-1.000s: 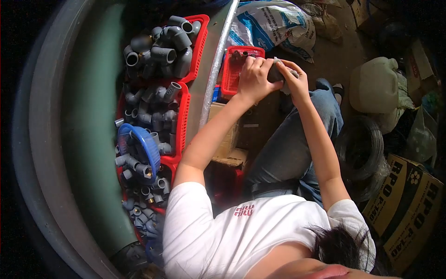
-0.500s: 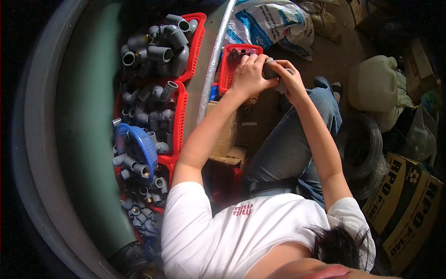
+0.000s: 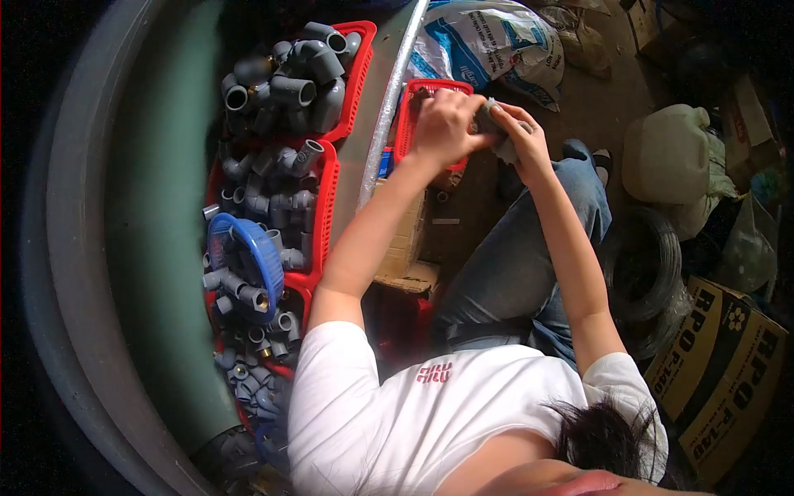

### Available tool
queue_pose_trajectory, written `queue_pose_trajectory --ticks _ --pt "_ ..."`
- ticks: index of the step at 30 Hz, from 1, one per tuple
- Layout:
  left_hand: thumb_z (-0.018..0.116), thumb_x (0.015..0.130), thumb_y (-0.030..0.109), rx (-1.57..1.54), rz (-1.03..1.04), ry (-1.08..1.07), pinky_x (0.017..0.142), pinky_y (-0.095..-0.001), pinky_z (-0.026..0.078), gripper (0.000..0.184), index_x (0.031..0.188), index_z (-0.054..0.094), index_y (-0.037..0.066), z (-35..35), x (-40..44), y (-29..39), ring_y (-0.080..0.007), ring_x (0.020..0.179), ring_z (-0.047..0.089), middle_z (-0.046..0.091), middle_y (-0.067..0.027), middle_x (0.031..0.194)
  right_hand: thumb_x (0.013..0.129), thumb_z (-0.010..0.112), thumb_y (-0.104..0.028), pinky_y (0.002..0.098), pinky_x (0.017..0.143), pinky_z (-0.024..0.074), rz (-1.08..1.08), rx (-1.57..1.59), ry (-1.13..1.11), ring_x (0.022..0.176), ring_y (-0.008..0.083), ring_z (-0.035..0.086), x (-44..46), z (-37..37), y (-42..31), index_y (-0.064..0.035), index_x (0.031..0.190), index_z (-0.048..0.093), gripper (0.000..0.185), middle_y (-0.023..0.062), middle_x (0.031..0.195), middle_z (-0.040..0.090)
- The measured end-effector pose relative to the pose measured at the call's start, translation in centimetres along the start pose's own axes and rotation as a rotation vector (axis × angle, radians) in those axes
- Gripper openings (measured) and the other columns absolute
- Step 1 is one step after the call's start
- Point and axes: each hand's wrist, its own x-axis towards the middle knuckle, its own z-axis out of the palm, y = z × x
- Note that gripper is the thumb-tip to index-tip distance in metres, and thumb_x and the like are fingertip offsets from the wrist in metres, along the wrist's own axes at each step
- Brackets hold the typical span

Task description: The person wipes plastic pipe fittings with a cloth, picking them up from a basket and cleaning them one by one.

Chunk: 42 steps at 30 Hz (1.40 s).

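My left hand (image 3: pixel 447 130) is slightly blurred, its fingers bent over the red basket's edge and its thumb against a grey piece (image 3: pixel 488 122). On the right side, my right hand (image 3: pixel 526 142) grips this piece, with the thumb and fingers wrapped round it. Pale grey material, like cloth or film, shows under the right fingers; much of the piece is hidden. Behind my left hand is the small red basket (image 3: pixel 403 124), with some dark small parts inside at its upper end.
Red crates (image 3: pixel 329 207) of grey pipe fittings stand at the left, with a blue basket (image 3: pixel 273 263) on them. A metal edge (image 3: pixel 385 107) runs beside them. Around my legs are a carton (image 3: pixel 403 236), white sack (image 3: pixel 496 45), jerrycan (image 3: pixel 666 153), wire coil (image 3: pixel 672 256) and printed box (image 3: pixel 718 372).
My left hand has turned and its fingers have shifted along the grey piece, uncovering more of its upper end. My right hand stays nearly in place, still holding it.
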Motion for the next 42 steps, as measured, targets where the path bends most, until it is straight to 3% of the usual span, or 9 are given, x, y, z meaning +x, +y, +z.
queue_pose_trajectory --ticks 4,8,9,12,19,25,28,36,42 --pt "0.086 0.063 0.042 0.019 -0.065 0.047 0.088 -0.0424 0.047 0.056 0.109 0.067 0.014 0.4 0.1 0.1 -0.0257 0.103 0.059 0.066 -0.0050 0.102 0.088 0.077 -0.024 0.0250 0.077 0.0521 -0.032 -0.054 -0.029 0.089 0.0120 0.065 -0.3 -0.1 -0.2 -0.0001 0.116 0.066 0.039 0.0093 0.104 0.069" --pt "0.084 0.066 0.035 0.056 -0.134 0.084 0.086 -0.0428 0.049 0.052 0.110 0.068 0.013 -0.1 0.3 -0.4 -0.0304 0.100 0.060 0.065 -0.0090 0.101 0.087 0.077 -0.023 0.0251 0.078 0.0522 -0.025 -0.051 -0.074 0.090 0.0122 0.065 -0.2 0.3 0.0 0.0002 0.116 0.065 0.039 0.0097 0.102 0.070" --pt "0.085 0.062 0.038 0.093 -0.081 0.110 0.086 -0.0415 0.046 0.054 0.107 0.067 0.013 0.0 0.3 -0.1 -0.0246 0.097 0.058 0.062 -0.0044 0.096 0.087 0.077 -0.023 0.0251 0.078 0.0522 -0.051 -0.066 -0.066 0.090 0.0123 0.065 0.0 0.3 0.2 0.0001 0.116 0.065 0.039 0.0096 0.102 0.070" --pt "0.085 0.062 0.036 0.066 0.073 0.043 0.087 -0.0412 0.044 0.053 0.106 0.068 0.013 -0.1 -0.1 0.6 -0.0242 0.097 0.058 0.062 -0.0044 0.097 0.087 0.078 -0.023 0.0252 0.079 0.0522 -0.110 -0.129 -0.038 0.092 0.0123 0.065 -0.2 0.2 -0.1 -0.0005 0.116 0.065 0.038 0.0092 0.102 0.070" --pt "0.085 0.063 0.041 0.032 0.019 0.048 0.089 -0.0417 0.043 0.057 0.109 0.067 0.012 0.4 -0.1 0.5 -0.0241 0.099 0.058 0.062 -0.0049 0.097 0.087 0.076 -0.021 0.0255 0.082 0.0518 -0.090 -0.139 -0.010 0.093 0.0132 0.065 0.0 0.4 0.0 -0.0008 0.115 0.065 0.036 0.0090 0.103 0.069" --pt "0.082 0.071 0.047 -0.125 0.075 0.147 0.096 -0.0449 0.044 0.062 0.116 0.064 0.009 0.1 0.6 0.8 -0.0319 0.110 0.058 0.065 -0.0096 0.112 0.090 0.072 -0.025 0.0263 0.080 0.0519 0.111 0.304 0.036 0.093 0.0132 0.064 0.3 -0.1 -0.5 -0.0032 0.116 0.065 0.034 0.0082 0.105 0.067" --pt "0.081 0.072 0.046 -0.118 0.070 0.129 0.097 -0.0438 0.044 0.061 0.118 0.065 0.010 -0.4 0.7 0.7 -0.0315 0.112 0.058 0.066 -0.0097 0.115 0.091 0.071 -0.028 0.0269 0.079 0.0520 0.100 0.324 -0.020 0.091 0.0122 0.064 0.3 -0.2 -0.7 -0.0039 0.117 0.065 0.036 0.0060 0.104 0.067" --pt "0.084 0.066 0.045 0.047 -0.023 0.096 0.095 -0.0427 0.042 0.063 0.115 0.066 0.009 0.7 0.3 -0.9 -0.0239 0.108 0.060 0.067 -0.0054 0.109 0.090 0.075 -0.025 0.0236 0.079 0.0499 -0.011 -0.031 -0.020 0.094 0.0105 0.063 0.3 0.0 -0.3 -0.0016 0.116 0.068 0.036 0.0059 0.107 0.069" --pt "0.084 0.064 0.046 0.073 0.131 0.073 0.091 -0.0430 0.043 0.058 0.108 0.068 0.010 0.6 -0.1 0.8 -0.0235 0.104 0.061 0.067 -0.0049 0.103 0.091 0.073 -0.025 0.0217 0.078 0.0494 -0.165 -0.056 0.072 0.089 0.0089 0.063 0.5 0.5 -0.2 -0.0008 0.115 0.070 0.034 0.0048 0.101 0.070"
